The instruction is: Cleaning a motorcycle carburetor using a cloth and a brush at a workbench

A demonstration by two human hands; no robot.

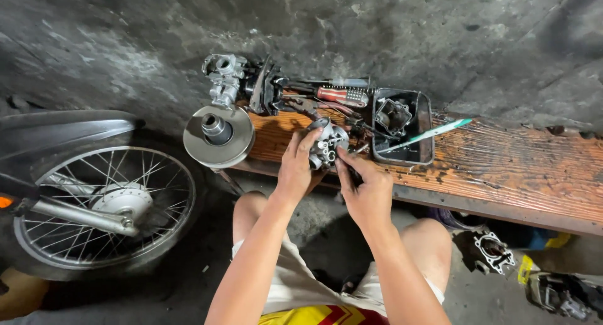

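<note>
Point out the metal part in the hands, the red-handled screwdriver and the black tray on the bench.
Metal part (329,143): head view, on its pale round body between both hands.
Red-handled screwdriver (342,96): head view, on the red grip.
Black tray (425,125): head view, on its right wall.

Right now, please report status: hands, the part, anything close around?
Left hand grips small silver metal carburetor body. Right hand works its lower side. Close by: black rectangular plastic tray, round silver pulley disc.

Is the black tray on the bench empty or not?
Not empty. The black tray on the bench holds a grey metal part inside.
</note>
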